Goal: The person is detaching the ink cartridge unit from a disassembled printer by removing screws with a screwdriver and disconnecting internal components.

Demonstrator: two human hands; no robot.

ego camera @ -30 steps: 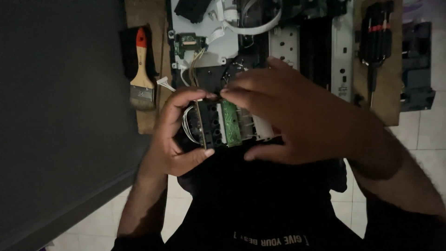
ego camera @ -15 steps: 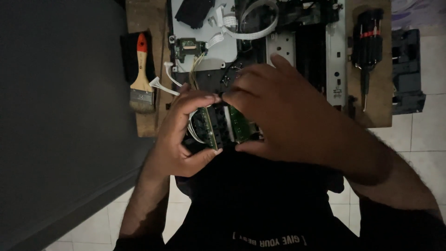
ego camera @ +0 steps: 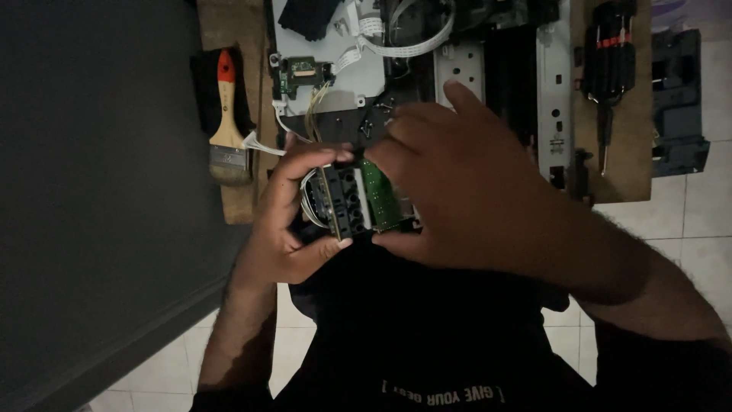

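Note:
My left hand grips a small black printer part with a green circuit board on it, thumb below and fingers on top. My right hand covers the part's right side, fingers closed over the board's edge. Both hands hold it just above my dark shirt, in front of an opened printer chassis. White wires loop under the part by my left fingers.
A paintbrush with a wooden handle and red tip lies on a wooden board at the left. A small green board and white ribbon cable sit in the chassis. A screwdriver lies at the right. Dark panel at left.
The hands and the part have shifted slightly while staying together; my right fingers have slid a little off the black block, showing more of it.

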